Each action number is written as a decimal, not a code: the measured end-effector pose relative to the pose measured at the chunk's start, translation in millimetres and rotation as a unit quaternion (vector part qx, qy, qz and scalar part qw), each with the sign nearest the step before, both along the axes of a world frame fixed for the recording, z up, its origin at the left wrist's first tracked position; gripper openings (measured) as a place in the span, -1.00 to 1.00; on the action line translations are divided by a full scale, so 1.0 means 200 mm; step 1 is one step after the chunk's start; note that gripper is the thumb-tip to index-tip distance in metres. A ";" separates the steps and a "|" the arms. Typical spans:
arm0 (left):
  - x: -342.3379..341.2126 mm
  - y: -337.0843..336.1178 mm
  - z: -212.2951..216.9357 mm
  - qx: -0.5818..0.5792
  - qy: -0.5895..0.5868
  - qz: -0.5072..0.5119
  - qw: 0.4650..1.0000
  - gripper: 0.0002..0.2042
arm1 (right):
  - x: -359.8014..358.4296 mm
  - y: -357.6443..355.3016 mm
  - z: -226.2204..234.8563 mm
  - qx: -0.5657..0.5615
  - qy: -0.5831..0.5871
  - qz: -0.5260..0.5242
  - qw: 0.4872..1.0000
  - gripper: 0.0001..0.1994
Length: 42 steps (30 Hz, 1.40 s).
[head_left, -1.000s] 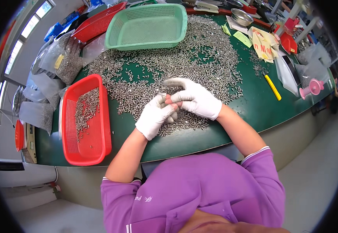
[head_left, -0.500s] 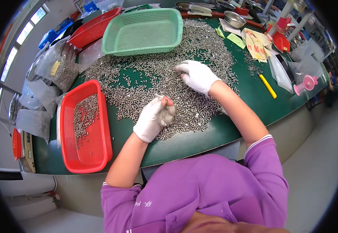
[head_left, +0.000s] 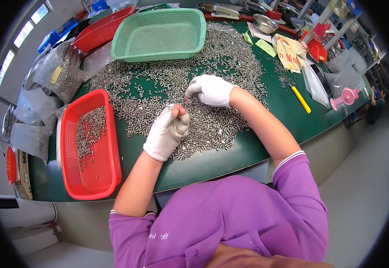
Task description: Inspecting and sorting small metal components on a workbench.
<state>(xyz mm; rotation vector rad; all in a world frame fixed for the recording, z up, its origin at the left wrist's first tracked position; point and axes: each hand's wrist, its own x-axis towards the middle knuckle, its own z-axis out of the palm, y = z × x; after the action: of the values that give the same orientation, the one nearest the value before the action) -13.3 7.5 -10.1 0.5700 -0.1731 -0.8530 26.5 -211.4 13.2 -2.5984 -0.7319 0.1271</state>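
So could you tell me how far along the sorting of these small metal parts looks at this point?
Early on. A thin layer of parts lies in the red basket. The left hand is closed around a handful, and the right hand picks at the spread. A large spread of metal parts covers the green table, and the green basket is empty.

A green table (head_left: 275, 111) carries a wide spread of small metal pins (head_left: 158, 89) across its middle. At the near left lies a red basket (head_left: 107, 147) with some pins inside. At the far side sits a green basket (head_left: 127, 42), with another red basket (head_left: 100, 31) left of it. Clear bags (head_left: 47, 76) of pins lie along the left edge. On the right lie a yellow knife (head_left: 300, 99), a pink tool (head_left: 345, 97), papers (head_left: 288, 47) and a metal bowl (head_left: 265, 22).
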 end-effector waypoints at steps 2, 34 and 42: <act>-0.01 -0.01 0.00 -0.006 -0.006 0.001 1.000 -0.86 | -0.07 -0.03 0.02 0.041 0.030 0.044 0.998 -0.64; -0.13 -0.06 0.03 0.122 -0.002 -0.065 0.990 -0.79 | -0.37 0.01 0.08 0.145 -0.171 -0.023 0.974 -0.88; -0.14 -0.08 0.04 0.123 0.001 -0.054 0.991 -0.78 | -0.38 0.03 0.06 0.244 -0.044 0.045 0.968 -0.90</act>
<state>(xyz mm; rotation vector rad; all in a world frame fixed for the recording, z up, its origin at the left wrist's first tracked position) -41.9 -8.7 -2.6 0.7966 -0.0965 -0.9869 -48.6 -204.7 25.3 -2.1118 -0.7954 -0.1283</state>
